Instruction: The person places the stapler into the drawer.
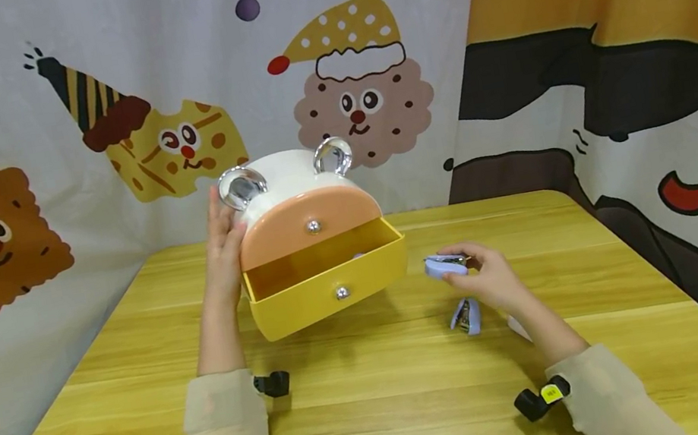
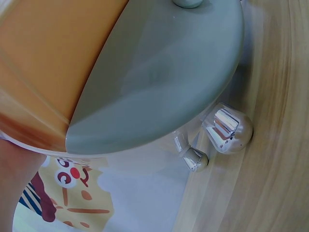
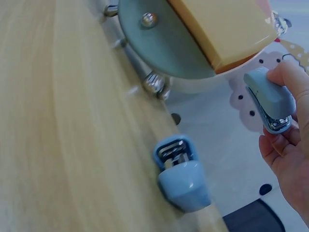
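A round-fronted drawer box (image 1: 286, 170) with chrome ears stands on the table, its peach top drawer (image 1: 280, 221) shut and its yellow drawer (image 1: 309, 309) pulled out. Below that, both wrist views show a grey-green front (image 2: 159, 82) and chrome feet (image 2: 227, 128). My left hand (image 1: 220, 258) rests against the box's left side, fingers extended near the ear. To the right of the yellow drawer, my right hand (image 1: 491, 278) pinches a small lilac stapler (image 3: 273, 96) between thumb and fingers. A second lilac stapler (image 1: 466, 317) lies on the table just below that hand.
A bit of something lilac (image 1: 358, 255) shows inside the yellow drawer. A pale object (image 1: 518, 328) is mostly hidden by my right wrist. The wooden table (image 1: 382, 412) ends at a printed cloth backdrop (image 1: 271, 84) behind the box.
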`<state>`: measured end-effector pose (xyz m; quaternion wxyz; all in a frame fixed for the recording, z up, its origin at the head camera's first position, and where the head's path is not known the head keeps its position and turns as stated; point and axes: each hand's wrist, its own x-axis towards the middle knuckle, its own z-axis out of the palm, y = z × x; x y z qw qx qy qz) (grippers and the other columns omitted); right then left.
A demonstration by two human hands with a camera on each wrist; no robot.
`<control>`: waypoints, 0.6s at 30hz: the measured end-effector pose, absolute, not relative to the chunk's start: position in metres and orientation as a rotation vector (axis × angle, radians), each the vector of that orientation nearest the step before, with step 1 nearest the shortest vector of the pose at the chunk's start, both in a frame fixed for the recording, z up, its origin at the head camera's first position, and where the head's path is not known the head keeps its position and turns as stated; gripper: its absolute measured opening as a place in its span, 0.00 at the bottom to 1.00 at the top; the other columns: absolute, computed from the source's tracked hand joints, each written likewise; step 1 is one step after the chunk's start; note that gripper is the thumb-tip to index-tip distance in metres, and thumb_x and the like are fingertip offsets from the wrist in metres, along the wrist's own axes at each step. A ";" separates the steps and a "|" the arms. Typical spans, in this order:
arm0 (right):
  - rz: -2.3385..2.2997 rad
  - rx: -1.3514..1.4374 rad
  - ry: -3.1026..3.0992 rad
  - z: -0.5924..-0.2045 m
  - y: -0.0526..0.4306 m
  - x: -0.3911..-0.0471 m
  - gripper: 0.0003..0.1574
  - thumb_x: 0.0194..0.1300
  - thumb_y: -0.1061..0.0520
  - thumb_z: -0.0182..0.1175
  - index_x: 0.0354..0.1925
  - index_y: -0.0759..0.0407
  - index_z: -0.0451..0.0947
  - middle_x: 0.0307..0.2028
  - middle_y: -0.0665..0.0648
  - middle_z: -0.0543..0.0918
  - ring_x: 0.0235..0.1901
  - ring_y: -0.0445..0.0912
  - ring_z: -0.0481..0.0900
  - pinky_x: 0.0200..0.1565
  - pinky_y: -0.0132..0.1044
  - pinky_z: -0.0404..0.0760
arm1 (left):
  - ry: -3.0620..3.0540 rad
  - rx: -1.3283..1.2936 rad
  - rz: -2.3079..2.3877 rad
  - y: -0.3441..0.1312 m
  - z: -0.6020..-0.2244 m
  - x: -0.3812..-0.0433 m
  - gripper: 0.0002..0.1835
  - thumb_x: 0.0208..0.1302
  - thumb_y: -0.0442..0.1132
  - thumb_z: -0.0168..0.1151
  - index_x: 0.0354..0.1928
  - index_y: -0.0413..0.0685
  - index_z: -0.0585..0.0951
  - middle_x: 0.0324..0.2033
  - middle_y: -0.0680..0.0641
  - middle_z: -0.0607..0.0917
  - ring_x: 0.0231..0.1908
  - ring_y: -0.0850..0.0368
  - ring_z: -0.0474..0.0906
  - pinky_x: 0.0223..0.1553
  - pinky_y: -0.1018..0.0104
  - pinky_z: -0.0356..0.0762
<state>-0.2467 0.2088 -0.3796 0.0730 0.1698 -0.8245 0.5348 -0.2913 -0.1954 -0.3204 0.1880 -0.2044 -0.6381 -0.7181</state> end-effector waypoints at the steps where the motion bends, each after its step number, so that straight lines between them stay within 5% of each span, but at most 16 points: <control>1: 1.610 0.515 -2.467 -0.377 0.208 -0.246 0.24 0.59 0.63 0.65 0.55 0.64 0.77 0.49 0.63 0.77 0.39 0.53 0.73 0.31 0.33 0.78 | -1.794 -0.577 -2.020 -0.195 -0.321 -0.291 0.36 0.73 0.36 0.44 0.76 0.67 0.45 0.70 0.41 0.59 0.67 0.48 0.56 0.67 0.56 0.54; 18: 1.683 0.599 -2.159 -0.322 0.167 -0.217 0.22 0.55 0.74 0.63 0.50 0.77 0.75 0.48 0.70 0.76 0.39 0.44 0.74 0.37 0.26 0.76 | -1.774 -0.592 -2.016 -0.195 -0.321 -0.293 0.36 0.72 0.35 0.45 0.76 0.63 0.44 0.69 0.40 0.60 0.67 0.49 0.56 0.67 0.59 0.54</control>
